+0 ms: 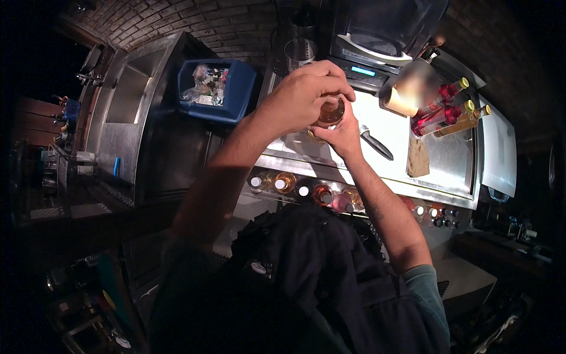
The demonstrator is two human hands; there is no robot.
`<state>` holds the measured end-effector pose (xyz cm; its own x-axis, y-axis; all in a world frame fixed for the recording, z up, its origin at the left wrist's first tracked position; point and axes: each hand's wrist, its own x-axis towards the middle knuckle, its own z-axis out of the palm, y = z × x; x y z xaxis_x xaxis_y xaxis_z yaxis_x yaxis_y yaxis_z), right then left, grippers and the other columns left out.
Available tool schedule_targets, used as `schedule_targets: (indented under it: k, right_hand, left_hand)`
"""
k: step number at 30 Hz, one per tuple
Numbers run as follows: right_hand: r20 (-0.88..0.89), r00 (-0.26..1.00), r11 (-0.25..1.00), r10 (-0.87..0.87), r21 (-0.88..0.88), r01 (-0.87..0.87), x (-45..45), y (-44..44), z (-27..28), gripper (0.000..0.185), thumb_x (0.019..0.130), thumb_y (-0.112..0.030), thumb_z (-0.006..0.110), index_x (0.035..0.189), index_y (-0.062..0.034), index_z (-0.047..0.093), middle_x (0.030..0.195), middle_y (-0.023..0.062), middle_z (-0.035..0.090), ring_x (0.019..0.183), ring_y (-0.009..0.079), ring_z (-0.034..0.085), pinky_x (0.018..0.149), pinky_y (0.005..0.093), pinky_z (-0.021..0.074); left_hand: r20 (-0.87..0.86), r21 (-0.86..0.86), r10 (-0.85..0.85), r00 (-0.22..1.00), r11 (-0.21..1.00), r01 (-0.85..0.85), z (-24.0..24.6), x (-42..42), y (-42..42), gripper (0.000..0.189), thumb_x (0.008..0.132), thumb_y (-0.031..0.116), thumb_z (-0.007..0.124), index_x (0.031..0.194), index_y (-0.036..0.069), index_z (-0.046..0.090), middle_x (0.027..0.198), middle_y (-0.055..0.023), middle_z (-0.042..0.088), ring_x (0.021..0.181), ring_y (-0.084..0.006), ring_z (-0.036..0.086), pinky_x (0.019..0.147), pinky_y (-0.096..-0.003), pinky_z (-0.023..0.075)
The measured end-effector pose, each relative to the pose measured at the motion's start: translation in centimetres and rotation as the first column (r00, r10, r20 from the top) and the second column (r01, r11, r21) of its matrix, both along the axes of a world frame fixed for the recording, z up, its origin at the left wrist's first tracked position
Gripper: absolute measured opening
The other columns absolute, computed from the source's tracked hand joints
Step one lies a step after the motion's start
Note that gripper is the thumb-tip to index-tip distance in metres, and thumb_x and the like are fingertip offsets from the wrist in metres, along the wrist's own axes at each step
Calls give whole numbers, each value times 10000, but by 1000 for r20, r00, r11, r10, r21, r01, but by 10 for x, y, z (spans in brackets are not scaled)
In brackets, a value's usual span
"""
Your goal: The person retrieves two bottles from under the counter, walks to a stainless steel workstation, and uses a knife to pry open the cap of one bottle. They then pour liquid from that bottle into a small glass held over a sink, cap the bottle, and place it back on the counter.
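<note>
My right hand point(341, 133) wraps around a clear glass point(330, 116) with amber liquid, thumb on the near side. Over the top of this glass bends my left hand point(305, 95), its fingers at the rim; whether they pinch something is hidden. Beneath both hands lies a brightly lit white cutting board point(389, 137). A knife with a black handle point(376, 145) rests on the board, right of my right hand. Part of a small yellowish object point(315, 135) shows below the glass, mostly covered by my hand.
Red bottles point(435, 120) and a yellowish bottle point(457, 125) stand at the right, near a folded brown cloth point(418, 158). Several capped bottles point(285, 182) line the counter's front. Behind is an appliance with a lit display point(363, 71). Left stands a blue bin point(243, 90) of waste.
</note>
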<state>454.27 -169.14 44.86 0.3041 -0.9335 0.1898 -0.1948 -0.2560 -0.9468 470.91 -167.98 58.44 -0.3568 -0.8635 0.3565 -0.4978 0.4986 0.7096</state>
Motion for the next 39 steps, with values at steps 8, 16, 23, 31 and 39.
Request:
schedule_targets:
  k: [8, 16, 23, 31, 39]
  right_hand:
    - [61, 998, 999, 1, 37, -3, 2, -1, -6, 877, 673, -171, 942, 1397, -44, 465, 1262, 136, 684, 1189, 260, 678, 1034, 394, 528]
    - [46, 999, 999, -5, 49, 3, 0, -1, -6, 875, 657, -171, 950, 1390, -52, 487, 1247, 131, 693, 1180, 259, 676, 1038, 393, 517]
    - [-7, 1000, 997, 15, 69, -15, -1, 0, 0, 912, 673, -185, 953, 1423, -47, 453, 1259, 146, 693, 1185, 257, 680, 1029, 399, 537]
    - [36, 999, 1000, -4, -13, 5, -6, 3, -23, 1199, 606, -372, 1023, 1523, -59, 317, 1483, 204, 474, 1402, 332, 483, 1174, 469, 404]
    - [-12, 1000, 932, 14, -361, -17, -47, 83, -78, 680, 808, -231, 805, 1308, -13, 397, 1247, 155, 443, 1133, 285, 466, 1057, 433, 374]
  left_hand:
    - [-158, -156, -54, 986, 987, 29, -10, 7, -3, 286, 892, -58, 669, 1092, 106, 793, 1128, -50, 696, 1051, -208, 701, 918, -364, 591]
    - [-327, 304, 536, 778, 839, -451, -73, 47, 14, 266, 877, -17, 779, 1134, 50, 760, 1084, -7, 709, 1039, -111, 667, 924, -270, 543]
    - [-24, 162, 573, 819, 811, -562, -229, 62, 77, 298, 748, 80, 873, 1013, 78, 736, 1023, -74, 750, 998, -252, 712, 848, -384, 533]
    - [-10, -69, 726, 688, 686, -725, -248, 86, 149, 372, 807, -38, 693, 1168, 39, 654, 1219, -173, 609, 1124, -373, 629, 935, -436, 524]
    - [72, 288, 733, 677, 634, -717, -281, 72, 237, 392, 876, -18, 697, 1252, 30, 594, 1227, -188, 616, 1157, -415, 621, 941, -449, 519]
